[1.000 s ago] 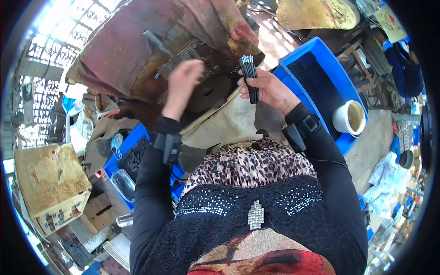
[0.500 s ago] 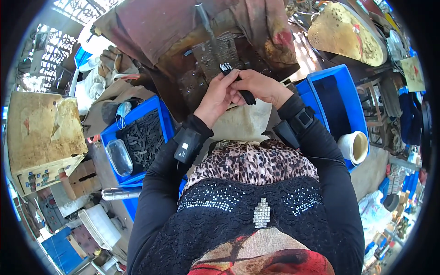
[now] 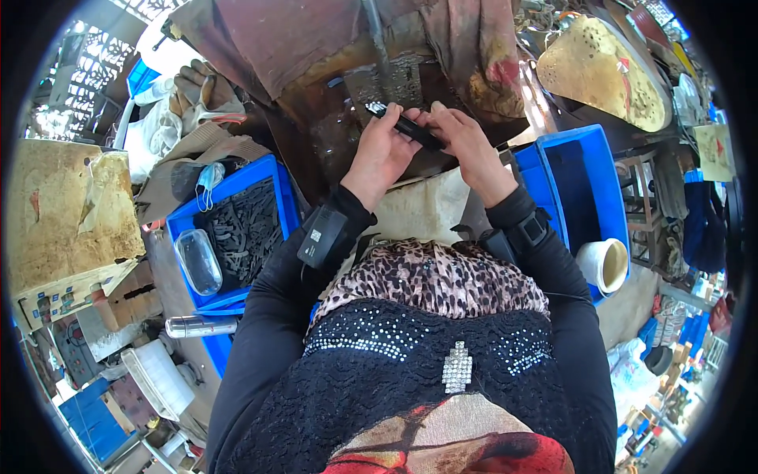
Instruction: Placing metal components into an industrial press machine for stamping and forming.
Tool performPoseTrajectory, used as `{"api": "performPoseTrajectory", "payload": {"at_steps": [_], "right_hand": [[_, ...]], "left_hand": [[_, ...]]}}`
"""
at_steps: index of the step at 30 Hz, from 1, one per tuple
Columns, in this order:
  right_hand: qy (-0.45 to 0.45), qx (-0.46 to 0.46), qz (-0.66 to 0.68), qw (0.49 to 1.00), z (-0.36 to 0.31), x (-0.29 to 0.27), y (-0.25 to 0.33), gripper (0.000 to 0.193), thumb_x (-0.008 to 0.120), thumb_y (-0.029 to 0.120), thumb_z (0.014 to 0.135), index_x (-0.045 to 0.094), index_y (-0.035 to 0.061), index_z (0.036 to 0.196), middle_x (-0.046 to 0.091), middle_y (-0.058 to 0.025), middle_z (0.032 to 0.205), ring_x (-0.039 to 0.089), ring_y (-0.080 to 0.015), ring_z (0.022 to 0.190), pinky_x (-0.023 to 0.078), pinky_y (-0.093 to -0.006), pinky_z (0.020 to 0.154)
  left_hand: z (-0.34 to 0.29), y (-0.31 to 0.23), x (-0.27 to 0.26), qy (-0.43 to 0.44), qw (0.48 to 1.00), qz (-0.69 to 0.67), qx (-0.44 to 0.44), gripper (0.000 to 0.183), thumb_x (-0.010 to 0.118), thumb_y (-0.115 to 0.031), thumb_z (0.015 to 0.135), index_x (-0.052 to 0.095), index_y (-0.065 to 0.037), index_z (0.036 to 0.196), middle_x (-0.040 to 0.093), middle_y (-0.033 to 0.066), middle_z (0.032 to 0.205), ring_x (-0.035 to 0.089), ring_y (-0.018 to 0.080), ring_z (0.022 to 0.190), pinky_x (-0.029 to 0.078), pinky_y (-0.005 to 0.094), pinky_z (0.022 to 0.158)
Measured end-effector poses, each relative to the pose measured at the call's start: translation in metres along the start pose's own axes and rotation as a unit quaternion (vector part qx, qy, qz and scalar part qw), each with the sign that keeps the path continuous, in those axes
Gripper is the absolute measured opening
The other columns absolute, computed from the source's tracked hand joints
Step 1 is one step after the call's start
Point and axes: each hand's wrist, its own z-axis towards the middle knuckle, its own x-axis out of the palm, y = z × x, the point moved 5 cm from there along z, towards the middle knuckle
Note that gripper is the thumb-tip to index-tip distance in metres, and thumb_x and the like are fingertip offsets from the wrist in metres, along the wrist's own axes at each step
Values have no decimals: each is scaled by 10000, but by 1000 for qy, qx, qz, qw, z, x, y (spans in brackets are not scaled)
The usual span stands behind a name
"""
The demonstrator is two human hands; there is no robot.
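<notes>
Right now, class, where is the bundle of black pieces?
In the head view, upper centre: the bundle is in the left hand, with the right hand at its lower end, below the grey pipe.

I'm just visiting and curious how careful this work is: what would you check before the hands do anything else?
1. Left hand holding the black bundle: ok, thumb on top.
2. Right hand gripping too: cannot tell; its fingers are at the bundle, but their hold is unclear.
3. Pale tips uncovered: ok, they stick out past the left thumb.
4. Tips evenly lined up: cannot tell, too small.
5. Left blue bin free of anything but black pieces: not ok, a clear tub sits in it.
</notes>
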Motion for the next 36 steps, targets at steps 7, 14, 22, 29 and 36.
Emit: {"api": "performPoseTrajectory", "payload": {"at_steps": [7, 14, 22, 29, 36], "right_hand": [[-151, -84, 34, 984, 7, -20, 12, 457, 520, 484, 966, 613, 65, 1123, 631, -6, 1039, 556, -116, 928, 401, -284, 812], [-84, -81, 120, 986, 14, -2, 19, 417, 519, 424, 981, 604, 42, 1126, 633, -26, 1013, 555, -115, 901, 395, -216, 787], [-41, -221, -156, 962, -5, 9, 19, 304, 593, 254, 955, 565, 4, 1124, 649, -73, 925, 603, -160, 849, 475, -298, 770], [-27, -329, -419, 846, -13, 21, 13, 314, 610, 133, 915, 515, 6, 1185, 648, -231, 917, 648, -373, 763, 508, -422, 660], [-61, -313, -442, 839, -18, 12, 17, 243, 610, 165, 918, 526, 11, 1086, 624, -248, 826, 609, -442, 770, 461, -486, 619]], "left_hand": [[-2, 0, 14, 12, 999, -32, 12, 96, 555, -165, 982, 564, -79, 1025, 647, 100, 1005, 625, 245, 983, 494, 439, 917], [-18, 0, 53, 76, 996, -19, 43, 77, 556, -140, 977, 582, -72, 1002, 665, 94, 997, 636, 227, 953, 511, 401, 888], [-7, -12, 23, 53, 995, 23, 77, 94, 568, -150, 969, 592, -66, 1005, 673, 83, 1057, 624, 185, 994, 493, 337, 841], [-12, -6, 27, 93, 990, 56, 89, 111, 590, -125, 952, 586, -67, 1047, 643, 89, 1127, 590, 181, 1062, 474, 327, 845], [-25, -23, 20, 79, 972, 134, 176, 392, 540, -1, 941, 468, -24, 1325, 602, 103, 1212, 579, 208, 1113, 473, 352, 960]]}}
